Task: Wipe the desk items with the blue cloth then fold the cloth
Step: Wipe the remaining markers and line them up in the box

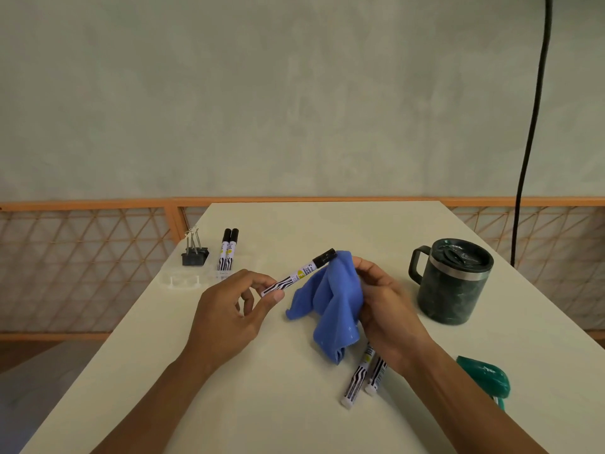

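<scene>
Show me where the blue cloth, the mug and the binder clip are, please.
blue cloth (334, 299): head view, on the draped middle fold.
mug (451, 299): head view, on its dark side wall.
binder clip (195, 258): head view, on its black body.

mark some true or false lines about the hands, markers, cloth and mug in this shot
1. The left hand pinches a marker near its lower end. True.
2. The blue cloth lies folded flat. False: it hangs bunched from the right hand.
3. Two capped markers lie just right of the binder clips. True.
4. The mug has no cover. False: a lid sits on it.
5. Two more markers lie on the table by the right forearm. True.
</scene>
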A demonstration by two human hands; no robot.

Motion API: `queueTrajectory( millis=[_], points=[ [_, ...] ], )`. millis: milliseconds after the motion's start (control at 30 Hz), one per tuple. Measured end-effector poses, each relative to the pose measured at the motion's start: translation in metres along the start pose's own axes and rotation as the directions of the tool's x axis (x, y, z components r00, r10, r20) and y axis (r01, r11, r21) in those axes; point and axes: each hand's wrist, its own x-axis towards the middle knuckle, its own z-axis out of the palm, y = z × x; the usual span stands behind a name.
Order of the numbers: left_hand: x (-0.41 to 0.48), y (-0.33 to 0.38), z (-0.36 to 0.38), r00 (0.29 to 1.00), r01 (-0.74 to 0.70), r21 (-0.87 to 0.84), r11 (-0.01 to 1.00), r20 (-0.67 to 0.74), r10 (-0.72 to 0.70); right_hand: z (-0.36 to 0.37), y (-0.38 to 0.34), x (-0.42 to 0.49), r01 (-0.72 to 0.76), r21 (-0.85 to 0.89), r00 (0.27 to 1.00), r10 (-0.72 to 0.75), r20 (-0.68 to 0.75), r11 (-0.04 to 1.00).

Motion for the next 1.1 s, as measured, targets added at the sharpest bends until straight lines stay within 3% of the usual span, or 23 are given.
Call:
queueTrajectory(
  millis=[367, 700, 967, 1100],
  points=[
    [-0.0013, 0.0019, 0.0029, 0.995, -0.083, 0.029, 0.996, 0.048, 0.082, 0.0067, 0.0042, -0.0068, 0.158, -0.191, 0.986, -0.165, -0.02, 0.969],
    [-0.0021, 0.006, 0.0026, 0.986, -0.159, 0.036, 0.987, 0.058, 0.157, 0.0071, 0.0005, -0.0048, 0.317, -0.319, 0.93, -0.359, -0.083, 0.893],
    [-0.0008, 0.005, 0.0, 0.984, -0.178, 0.041, 0.983, -0.003, 0.179, 0.0044, 0.002, -0.0017, 0.26, -0.176, 0.964, -0.266, -0.013, 0.949],
    [0.0001, 0.0012, -0.0022, 0.982, -0.185, 0.058, 0.981, -0.015, 0.187, 0.0082, -0.0018, -0.0043, 0.249, -0.201, 0.968, -0.243, 0.054, 0.947]
  ],
)
